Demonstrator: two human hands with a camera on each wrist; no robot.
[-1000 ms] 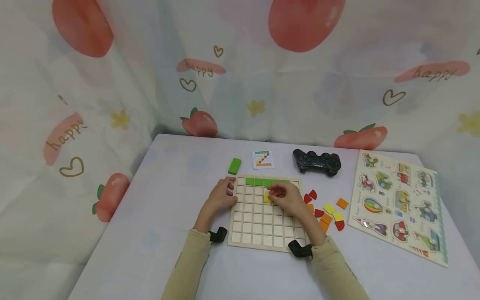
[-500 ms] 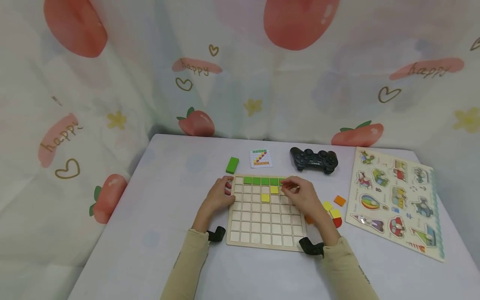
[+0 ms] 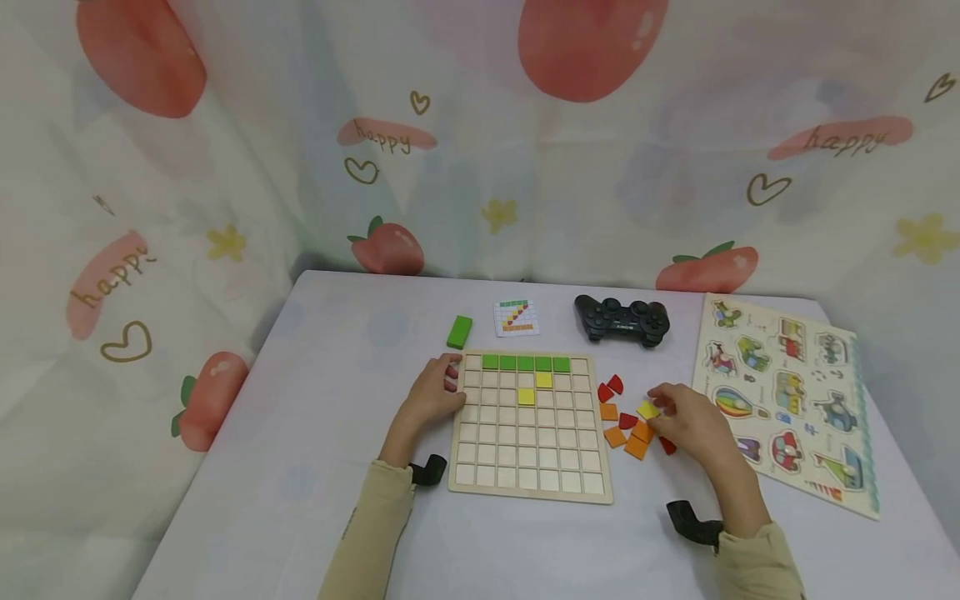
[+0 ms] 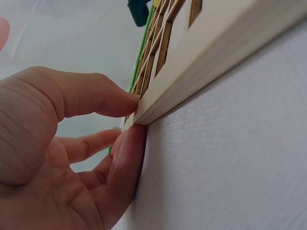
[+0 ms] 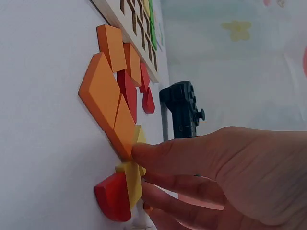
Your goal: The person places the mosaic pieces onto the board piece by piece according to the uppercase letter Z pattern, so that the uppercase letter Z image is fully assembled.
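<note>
My left hand (image 3: 431,393) holds the left edge of a wooden grid board (image 3: 507,435); in the left wrist view its thumb presses on the frame (image 4: 177,81) and fingers bear on the side. A row of green square tiles (image 3: 526,363) fills part of the board's far row, with two yellow tiles (image 3: 543,380) set diagonally below. Right of the board, my right hand (image 3: 686,421) pinches at a yellow square tile (image 3: 647,409) within the loose pile, thumb and forefinger at its edges. Another yellow tile (image 5: 134,184) and a red quarter-round piece (image 5: 114,196) lie under the hand.
Loose orange tiles (image 3: 636,448) and red pieces (image 3: 615,384) lie beside the board. Beyond it are a green block (image 3: 460,332), a small pattern card (image 3: 517,318) and a black game controller (image 3: 622,321). A picture puzzle board (image 3: 783,392) lies at the right.
My right hand has left the board and moved right to the loose pieces. A second yellow tile shows on the board, uncovered as the hand moved off. My left hand stays at the board's edge.
</note>
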